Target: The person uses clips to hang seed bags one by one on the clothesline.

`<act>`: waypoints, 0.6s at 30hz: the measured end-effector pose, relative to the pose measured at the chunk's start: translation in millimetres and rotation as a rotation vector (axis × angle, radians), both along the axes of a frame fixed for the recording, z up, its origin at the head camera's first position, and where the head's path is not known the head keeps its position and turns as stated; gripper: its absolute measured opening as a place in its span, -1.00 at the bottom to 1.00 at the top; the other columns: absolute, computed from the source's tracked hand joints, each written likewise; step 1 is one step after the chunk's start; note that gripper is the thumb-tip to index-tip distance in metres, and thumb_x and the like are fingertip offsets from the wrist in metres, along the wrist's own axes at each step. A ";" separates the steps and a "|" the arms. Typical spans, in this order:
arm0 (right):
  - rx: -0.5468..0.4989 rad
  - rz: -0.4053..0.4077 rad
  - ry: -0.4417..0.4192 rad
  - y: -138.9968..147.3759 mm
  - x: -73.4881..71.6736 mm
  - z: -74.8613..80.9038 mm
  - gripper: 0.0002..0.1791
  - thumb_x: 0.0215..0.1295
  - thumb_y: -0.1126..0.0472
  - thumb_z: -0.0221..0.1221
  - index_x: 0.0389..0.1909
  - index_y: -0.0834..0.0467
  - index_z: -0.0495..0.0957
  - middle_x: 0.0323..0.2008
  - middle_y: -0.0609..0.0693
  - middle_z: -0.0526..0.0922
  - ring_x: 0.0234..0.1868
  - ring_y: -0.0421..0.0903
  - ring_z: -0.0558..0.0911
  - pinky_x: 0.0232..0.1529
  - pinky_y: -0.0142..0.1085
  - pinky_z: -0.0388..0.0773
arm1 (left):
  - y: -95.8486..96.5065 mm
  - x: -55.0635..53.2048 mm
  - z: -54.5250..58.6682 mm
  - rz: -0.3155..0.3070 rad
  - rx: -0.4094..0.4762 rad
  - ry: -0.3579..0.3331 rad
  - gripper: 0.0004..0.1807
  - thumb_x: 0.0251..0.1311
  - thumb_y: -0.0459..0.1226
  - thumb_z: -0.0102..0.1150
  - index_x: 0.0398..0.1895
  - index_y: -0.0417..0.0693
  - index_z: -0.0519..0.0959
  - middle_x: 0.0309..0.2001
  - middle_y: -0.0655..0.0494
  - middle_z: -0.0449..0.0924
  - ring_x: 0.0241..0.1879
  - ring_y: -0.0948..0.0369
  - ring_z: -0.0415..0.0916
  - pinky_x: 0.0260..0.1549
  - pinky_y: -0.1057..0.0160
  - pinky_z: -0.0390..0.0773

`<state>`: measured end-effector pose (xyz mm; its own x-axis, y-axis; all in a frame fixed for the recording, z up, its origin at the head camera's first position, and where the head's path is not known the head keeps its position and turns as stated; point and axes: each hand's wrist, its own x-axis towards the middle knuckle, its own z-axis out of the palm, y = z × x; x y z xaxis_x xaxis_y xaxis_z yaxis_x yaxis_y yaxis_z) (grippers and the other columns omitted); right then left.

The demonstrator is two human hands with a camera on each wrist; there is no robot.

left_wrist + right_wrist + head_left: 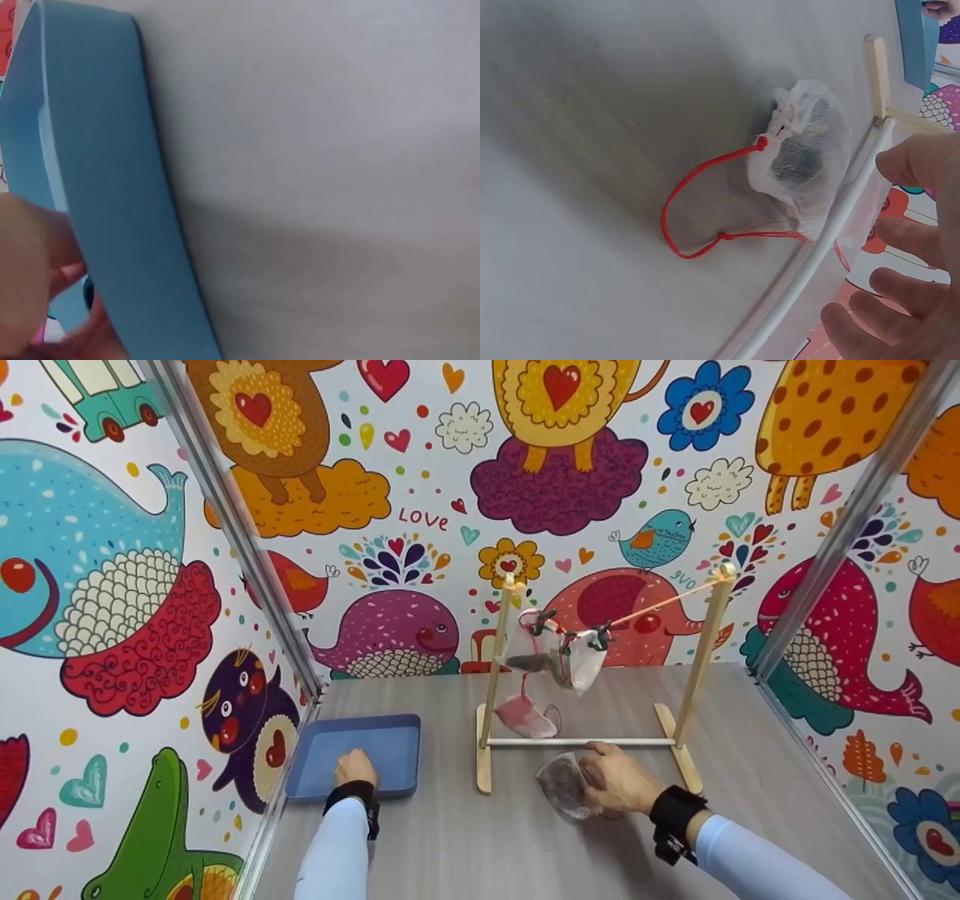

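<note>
My right hand [619, 780] is free, fingers spread, gripping nothing, right by the mesh pouch [810, 161] that lies just in front of the rack [703, 660], red cord [664, 214] looping out! My left hand [355, 769] is over the blue tray [394, 750], left of the rack, fingers bent; whether they hold anything, I can't tell.

Plain blue rectangular tray [391, 754]; sheer white mesh pouch [825, 150], red cord [761, 235]; pale-wood rack [703, 660], white round bar [585, 742]; grey streaked counter [435, 847]; white wall panels [420, 412], multicoloured animal-and-heart print.
</note>
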<state>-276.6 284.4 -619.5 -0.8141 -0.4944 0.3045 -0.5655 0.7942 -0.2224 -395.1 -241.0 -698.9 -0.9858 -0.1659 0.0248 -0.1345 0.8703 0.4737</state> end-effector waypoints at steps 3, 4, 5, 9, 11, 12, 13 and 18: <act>-0.007 0.005 -0.006 -2.5 3.0 0.9 -0.55 0.16 0.19 0.53 0.06 0.29 0.75 0.21 0.41 0.73 0.19 0.37 0.75 0.17 0.20 0.77 | 2.1 14.7 21.8 0.017 0.018 0.018 -0.80 0.40 -0.52 0.21 -0.05 -0.48 0.75 -0.09 -0.57 0.78 -0.12 -0.42 0.80 -0.08 -0.30 0.81; -0.009 0.004 -0.005 -3.1 3.7 1.3 -0.55 0.16 0.19 0.53 0.05 0.28 0.75 0.21 0.41 0.73 0.19 0.37 0.76 0.16 0.19 0.78 | 4.3 20.7 31.1 0.020 0.026 0.023 -0.81 0.40 -0.53 0.20 -0.06 -0.49 0.75 -0.09 -0.57 0.78 -0.11 -0.42 0.79 -0.06 -0.31 0.81; -0.010 0.001 -0.003 -3.6 4.4 2.0 -0.55 0.15 0.19 0.53 0.04 0.28 0.75 0.21 0.40 0.74 0.18 0.37 0.76 0.16 0.19 0.78 | 7.0 26.4 40.6 0.019 0.029 0.029 -0.81 0.41 -0.54 0.20 -0.06 -0.49 0.75 -0.09 -0.56 0.78 -0.10 -0.43 0.79 -0.05 -0.32 0.80; -0.007 -0.009 0.000 -5.3 4.9 5.4 -0.56 0.13 0.19 0.53 0.02 0.29 0.76 0.18 0.37 0.76 0.18 0.35 0.77 0.18 0.16 0.78 | 11.2 30.3 59.2 -0.007 -0.043 0.041 -0.85 0.41 -0.42 0.33 -0.11 -0.37 0.79 -0.10 -0.45 0.83 -0.11 -0.36 0.81 -0.06 -0.32 0.79; -0.006 -0.010 -0.016 -6.8 4.7 7.4 -0.58 0.16 0.18 0.51 0.01 0.29 0.77 0.17 0.36 0.77 0.18 0.33 0.78 0.19 0.15 0.78 | 14.1 30.3 67.3 -0.029 -0.101 0.047 -0.83 0.39 -0.31 0.45 -0.17 -0.30 0.80 -0.15 -0.37 0.85 -0.14 -0.32 0.82 -0.09 -0.33 0.78; -0.006 -0.007 -0.024 -7.7 4.4 8.5 -0.59 0.18 0.17 0.50 0.01 0.29 0.77 0.17 0.34 0.78 0.17 0.32 0.78 0.18 0.14 0.78 | 15.6 30.1 70.9 -0.041 -0.128 0.053 -0.80 0.37 -0.25 0.51 -0.22 -0.27 0.81 -0.17 -0.34 0.86 -0.17 -0.30 0.82 -0.11 -0.33 0.78; -0.009 -0.004 -0.035 -8.9 4.1 9.4 -0.60 0.20 0.17 0.49 0.01 0.29 0.78 0.16 0.33 0.79 0.16 0.32 0.79 0.18 0.14 0.78 | 17.3 29.9 73.9 -0.053 -0.150 0.063 -0.76 0.36 -0.19 0.55 -0.25 -0.24 0.81 -0.19 -0.31 0.87 -0.18 -0.28 0.82 -0.13 -0.33 0.78; -0.020 0.001 -0.029 -18.2 3.7 11.6 -0.67 0.22 0.14 0.49 -0.06 0.23 0.79 0.00 0.18 0.84 0.01 0.19 0.83 0.03 0.05 0.81 | 29.8 32.6 82.9 -0.101 -0.092 0.175 -0.74 0.39 -0.16 0.54 -0.28 -0.22 0.81 -0.25 -0.24 0.88 -0.24 -0.25 0.83 -0.20 -0.27 0.78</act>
